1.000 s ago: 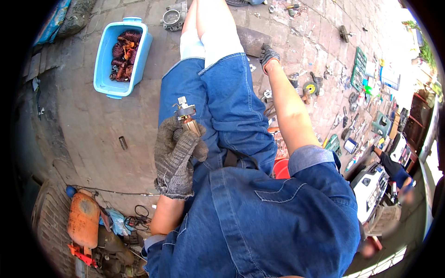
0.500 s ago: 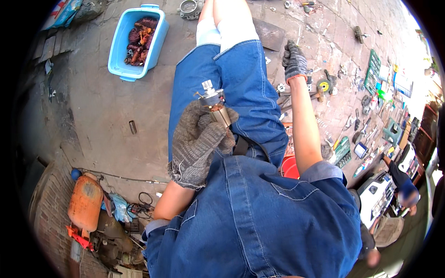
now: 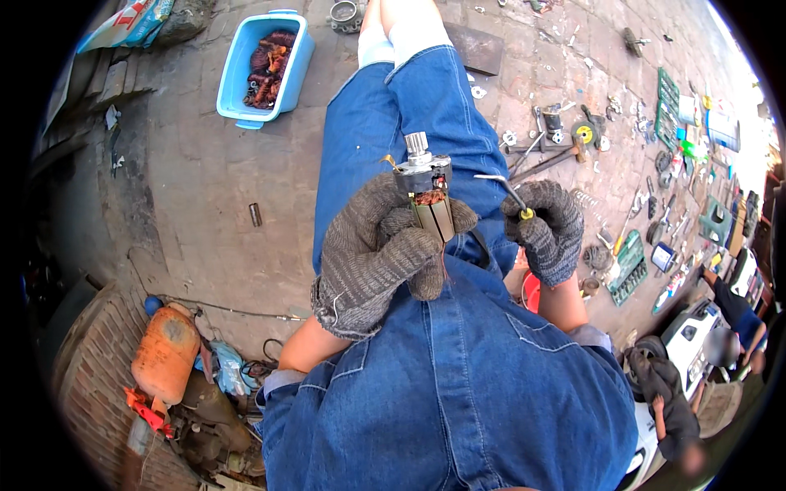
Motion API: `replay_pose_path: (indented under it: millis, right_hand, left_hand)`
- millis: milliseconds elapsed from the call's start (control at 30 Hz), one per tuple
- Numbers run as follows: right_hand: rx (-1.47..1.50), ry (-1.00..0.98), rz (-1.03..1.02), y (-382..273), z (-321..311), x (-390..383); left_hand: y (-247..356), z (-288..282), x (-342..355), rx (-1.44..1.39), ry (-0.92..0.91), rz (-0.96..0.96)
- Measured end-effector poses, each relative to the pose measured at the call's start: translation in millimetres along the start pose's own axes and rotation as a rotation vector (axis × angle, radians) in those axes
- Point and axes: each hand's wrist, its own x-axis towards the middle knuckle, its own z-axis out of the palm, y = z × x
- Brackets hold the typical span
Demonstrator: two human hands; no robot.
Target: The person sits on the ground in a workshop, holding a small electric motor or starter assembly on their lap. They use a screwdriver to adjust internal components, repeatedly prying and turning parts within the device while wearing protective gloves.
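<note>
My left hand [image 3: 368, 270], in a grey knit glove, is closed around a small motor armature [image 3: 434, 216] held upright over my denim-covered lap. It has a pale toothed gear at the top, a grey disc beneath, copper windings and a laminated core. My right hand [image 3: 550, 231], also gloved, grips a small hooked metal tool [image 3: 508, 187] with a yellow part near my fingers. The hook's bent tip is just right of the armature; I cannot tell that they touch.
A blue tub [image 3: 290, 79] of copper coils stands upper left. Tools and parts lie right, including hammers, a green socket case [image 3: 629, 266] and a red bucket [image 3: 530, 295]. An orange tank [image 3: 164, 356] is lower left. People work by white vehicle parts [image 3: 688, 334] lower right.
My right hand has come from reaching toward the floor at right back beside the armature, now with the hooked tool. My left hand has risen slightly and moved right in view with the armature.
</note>
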Motion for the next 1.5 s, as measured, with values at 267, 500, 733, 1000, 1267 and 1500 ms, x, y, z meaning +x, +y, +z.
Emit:
replay_pose_path:
  millis: [267,500,733,1000,1267,1500]
  right_hand:
    - [-0.238,-0.135,-0.127,-24,6,-12]
    - [-0.304,-0.194,-0.149,-34,9,-15]
    - [-0.254,-0.141,-0.026,-34,16,-21]
    - [-0.094,-0.188,0.083,-30,16,-24]
    - [-0.014,-0.253,0.293,-32,14,-25]
    - [0.069,-0.316,0.485,-27,16,-24]
  left_hand:
    - [-4,1,-26,0.023,0.067,-0.032]
    - [-6,0,-36,0.166,0.111,0.052]
    - [-1,1,-39,0.048,0.045,-0.015]
    - [-2,-1,-40,0.027,0.056,0.008]
    - [2,1,-43,0.203,0.108,0.031]
    - [-1,-1,-46,0.278,0.17,-0.047]
